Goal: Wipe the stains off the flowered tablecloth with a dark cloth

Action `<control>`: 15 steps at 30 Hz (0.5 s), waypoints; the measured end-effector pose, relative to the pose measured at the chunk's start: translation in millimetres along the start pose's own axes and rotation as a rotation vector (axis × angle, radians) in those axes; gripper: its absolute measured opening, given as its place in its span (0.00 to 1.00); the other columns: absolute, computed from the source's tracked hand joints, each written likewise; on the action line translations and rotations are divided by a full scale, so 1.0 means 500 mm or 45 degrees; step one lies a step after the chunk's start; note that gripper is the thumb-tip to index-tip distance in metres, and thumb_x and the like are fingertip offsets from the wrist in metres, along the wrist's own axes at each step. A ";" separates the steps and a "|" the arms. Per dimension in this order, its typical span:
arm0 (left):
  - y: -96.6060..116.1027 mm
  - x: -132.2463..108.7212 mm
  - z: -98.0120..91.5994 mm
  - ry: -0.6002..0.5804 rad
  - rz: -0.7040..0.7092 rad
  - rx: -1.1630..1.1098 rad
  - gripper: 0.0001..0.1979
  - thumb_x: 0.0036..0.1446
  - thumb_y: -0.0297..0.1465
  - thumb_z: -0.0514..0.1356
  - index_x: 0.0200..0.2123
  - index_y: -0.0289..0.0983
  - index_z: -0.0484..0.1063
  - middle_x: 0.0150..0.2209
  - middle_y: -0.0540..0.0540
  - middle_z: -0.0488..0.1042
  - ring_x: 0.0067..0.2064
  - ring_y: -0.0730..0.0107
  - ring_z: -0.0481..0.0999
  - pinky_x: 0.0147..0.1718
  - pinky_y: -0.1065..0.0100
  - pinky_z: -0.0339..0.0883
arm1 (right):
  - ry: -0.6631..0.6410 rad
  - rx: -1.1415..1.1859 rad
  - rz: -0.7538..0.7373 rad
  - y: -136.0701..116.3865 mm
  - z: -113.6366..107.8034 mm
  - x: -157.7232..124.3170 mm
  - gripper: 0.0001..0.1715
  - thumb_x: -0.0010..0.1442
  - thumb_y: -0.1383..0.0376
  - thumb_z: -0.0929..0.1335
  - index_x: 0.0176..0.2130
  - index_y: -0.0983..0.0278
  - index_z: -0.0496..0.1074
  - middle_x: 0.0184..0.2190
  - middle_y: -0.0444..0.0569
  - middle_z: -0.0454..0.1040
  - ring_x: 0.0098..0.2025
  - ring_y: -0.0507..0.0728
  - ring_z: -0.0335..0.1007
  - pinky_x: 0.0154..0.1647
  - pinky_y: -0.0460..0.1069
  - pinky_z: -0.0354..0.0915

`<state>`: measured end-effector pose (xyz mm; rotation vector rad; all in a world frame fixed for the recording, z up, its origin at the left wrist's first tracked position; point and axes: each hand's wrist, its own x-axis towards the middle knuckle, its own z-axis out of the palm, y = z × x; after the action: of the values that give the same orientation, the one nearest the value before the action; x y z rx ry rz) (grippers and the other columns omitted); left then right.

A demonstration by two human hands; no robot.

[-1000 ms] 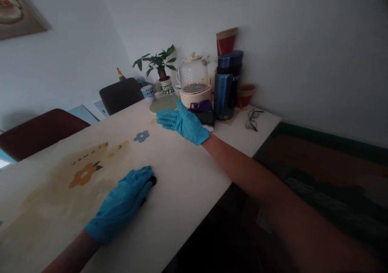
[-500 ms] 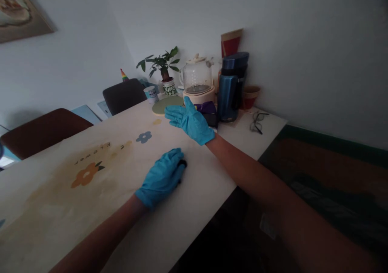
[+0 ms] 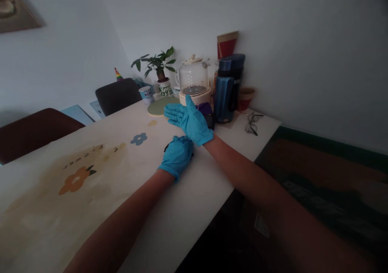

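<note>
Both my hands wear blue gloves. My left hand (image 3: pixel 176 155) is low at the white tabletop (image 3: pixel 182 216), its fingers curled over a small black object (image 3: pixel 166 148). Only dark bits of that object show at either side of the glove, so its kind is hidden. Just beyond and partly above it, my right hand (image 3: pixel 192 122) is held up with palm showing, fingers stretched to the left and thumb pointing up. Nothing is in it. Behind the right hand lies a dark item with a purple part (image 3: pixel 206 109), partly covered.
At the back stand a glass kettle (image 3: pixel 194 77), a potted plant (image 3: pixel 165 87), a small cup (image 3: pixel 146 95) and a blue appliance (image 3: pixel 224 99). A green round mat (image 3: pixel 157 107) lies near them. Eyeglasses (image 3: pixel 252 124) rest by the right edge. Chairs (image 3: pixel 118 96) line the far side.
My left hand has moved right and away from me with the black object, and is now close to the right hand. The right hand stays open; the view has shifted slightly.
</note>
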<state>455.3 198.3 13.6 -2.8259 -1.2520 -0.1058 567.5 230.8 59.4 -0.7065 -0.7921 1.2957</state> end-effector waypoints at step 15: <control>-0.346 -0.158 -0.005 -0.120 -0.568 0.165 0.29 0.74 0.33 0.44 0.70 0.30 0.69 0.74 0.25 0.66 0.74 0.40 0.69 0.71 0.39 0.64 | -0.037 -0.090 -0.005 0.015 -0.018 0.008 0.42 0.75 0.31 0.59 0.52 0.59 0.83 0.55 0.56 0.86 0.66 0.65 0.79 0.74 0.66 0.66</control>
<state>274.2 255.9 12.6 -2.4230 -1.8166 0.0912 571.3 235.6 48.8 -0.7435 -0.8664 1.2816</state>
